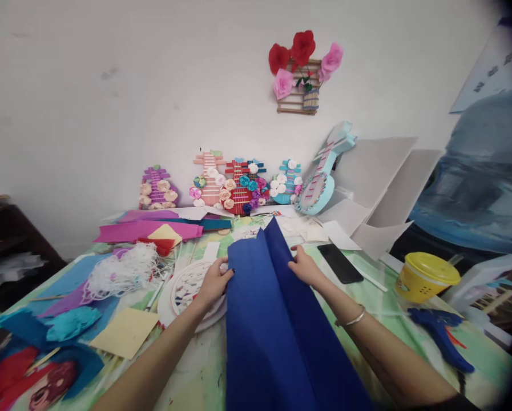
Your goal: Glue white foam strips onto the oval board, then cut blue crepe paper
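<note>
A large dark blue sheet of paper [259,319], creased lengthwise, stretches from the near edge of the view toward the middle of the table. My left hand [215,281] pinches its left edge between thumb and fingers. On the opposite side, my right hand [303,266] grips the right edge, a bracelet on that wrist. Beside my left hand lies a round white piece [182,291] with a patterned centre, partly covered by the hand and the sheet. A black phone [340,264] rests just right of my right hand.
Paper-flower instruments [241,191] lean on the wall, beside a light blue guitar shape [322,182]. White yarn [123,271], yellow paper [126,332] and magenta sheets [148,231] cover the left. At right are a yellow tub [427,277], a blue glue gun [442,337] and a water bottle [478,171].
</note>
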Available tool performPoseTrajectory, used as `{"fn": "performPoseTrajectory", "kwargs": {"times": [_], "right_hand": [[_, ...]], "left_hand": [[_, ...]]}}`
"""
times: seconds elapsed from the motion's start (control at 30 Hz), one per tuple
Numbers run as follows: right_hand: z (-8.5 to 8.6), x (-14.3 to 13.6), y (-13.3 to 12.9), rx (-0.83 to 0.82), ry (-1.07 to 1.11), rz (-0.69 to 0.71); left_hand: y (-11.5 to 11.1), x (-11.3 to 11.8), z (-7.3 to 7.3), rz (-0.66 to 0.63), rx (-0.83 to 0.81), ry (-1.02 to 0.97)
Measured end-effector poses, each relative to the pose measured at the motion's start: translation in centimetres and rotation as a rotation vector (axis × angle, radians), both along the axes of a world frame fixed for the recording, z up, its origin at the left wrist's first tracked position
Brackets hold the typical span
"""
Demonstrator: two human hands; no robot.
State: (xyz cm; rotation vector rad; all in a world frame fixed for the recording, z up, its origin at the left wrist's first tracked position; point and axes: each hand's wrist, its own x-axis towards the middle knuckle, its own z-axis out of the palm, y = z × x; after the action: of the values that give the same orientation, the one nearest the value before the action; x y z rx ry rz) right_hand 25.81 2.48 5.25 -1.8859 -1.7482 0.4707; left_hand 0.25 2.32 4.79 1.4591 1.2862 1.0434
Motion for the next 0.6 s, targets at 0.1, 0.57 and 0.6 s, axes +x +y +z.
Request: {"fn": "performPoseTrajectory", "kwargs": {"times": [0.1,0.57,0.6], "right_hand": [[-1.0,2.8,0.2,0.0,0.055,-0.02],[-2.7,2.3,0.7,0.037,-0.374,0.0],[-2.8,2.5,1.4,0.015,-0.4,0.009]], "left_hand": [[0.4,-0.6,0.2,0.038,-0.012,-0.003],[0.6,-2.6,0.5,0.141,-0.046,0.111],[0.6,-2.7,0.4,0.139,-0.048,0.113]]}}
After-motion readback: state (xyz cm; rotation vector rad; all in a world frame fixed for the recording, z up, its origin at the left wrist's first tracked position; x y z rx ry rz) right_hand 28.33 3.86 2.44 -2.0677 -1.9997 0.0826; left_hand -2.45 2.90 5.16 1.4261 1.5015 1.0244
